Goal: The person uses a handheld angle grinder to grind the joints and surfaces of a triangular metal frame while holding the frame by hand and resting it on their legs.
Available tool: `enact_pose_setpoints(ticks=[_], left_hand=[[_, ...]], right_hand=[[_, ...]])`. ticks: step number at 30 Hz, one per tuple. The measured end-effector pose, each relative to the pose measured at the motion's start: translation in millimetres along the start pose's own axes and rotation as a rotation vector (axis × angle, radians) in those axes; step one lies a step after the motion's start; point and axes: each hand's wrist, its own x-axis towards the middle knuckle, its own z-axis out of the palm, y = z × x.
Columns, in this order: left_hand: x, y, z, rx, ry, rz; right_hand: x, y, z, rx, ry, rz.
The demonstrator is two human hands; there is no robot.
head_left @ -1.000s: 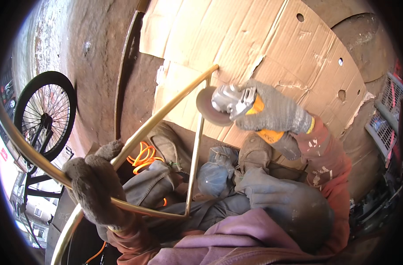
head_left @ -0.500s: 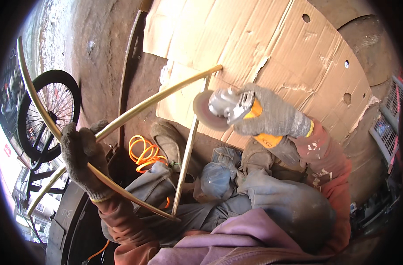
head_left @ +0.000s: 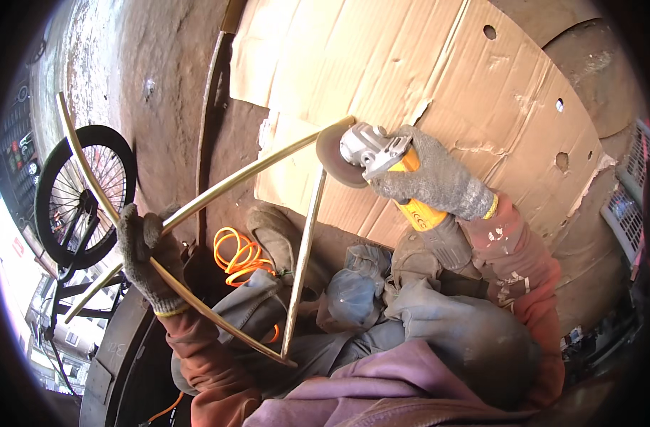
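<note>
In my right hand [head_left: 435,174], which wears a grey knit glove, is a yellow angle grinder [head_left: 419,212] with a silver head. Its round disc [head_left: 337,156] lies over the joint where the long brass-coloured bar meets the crossbar, close to the far tip. My gloved left hand [head_left: 148,256] is closed around the brass-coloured metal frame [head_left: 246,173], where its bars cross. The frame's crossbar [head_left: 303,263] runs down toward my lap. One curved bar rises to the upper left, past the bicycle wheel. Whether the disc touches the metal, I cannot tell.
A large torn cardboard sheet [head_left: 403,64] covers the ground ahead. An orange coiled cord [head_left: 241,256] lies beside my shoe [head_left: 276,235]. A bicycle wheel [head_left: 86,199] stands at the left. At the right edge is a metal grille [head_left: 627,220]. A blue rounded object [head_left: 350,295] sits between my legs.
The grinder's disc has moved up along the crossbar to the joint near the far tip. The frame and my left hand have shifted slightly right and downward.
</note>
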Motion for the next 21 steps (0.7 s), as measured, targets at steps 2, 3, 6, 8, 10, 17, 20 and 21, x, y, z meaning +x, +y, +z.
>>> enact_pose_setpoints(ticks=[2, 3, 6, 8, 10, 17, 20, 21], left_hand=[[-1, 1, 5, -0.013, 0.018, -0.020], [-1, 2, 11, 0.009, 0.006, -0.010], [-1, 5, 17, 0.066, -0.002, 0.005], [-3, 7, 12, 0.091, 0.023, 0.002], [-4, 7, 13, 0.113, 0.037, 0.007], [-4, 5, 11, 0.127, 0.075, 0.020], [-3, 4, 8, 0.119, 0.026, 0.038], [-3, 3, 10, 0.119, 0.026, 0.034]], right_hand=[[-6, -3, 0, 0.022, -0.020, 0.054], [-10, 0, 3, 0.005, -0.031, 0.030], [-14, 4, 7, 0.041, -0.066, -0.024], [-2, -7, -1, 0.036, -0.078, -0.003], [4, -7, -4, 0.054, 0.013, -0.080], [-17, -3, 11, 0.058, -0.081, -0.035], [3, -7, 0, 0.073, -0.023, -0.059], [7, -10, -4, 0.096, -0.020, -0.067]])
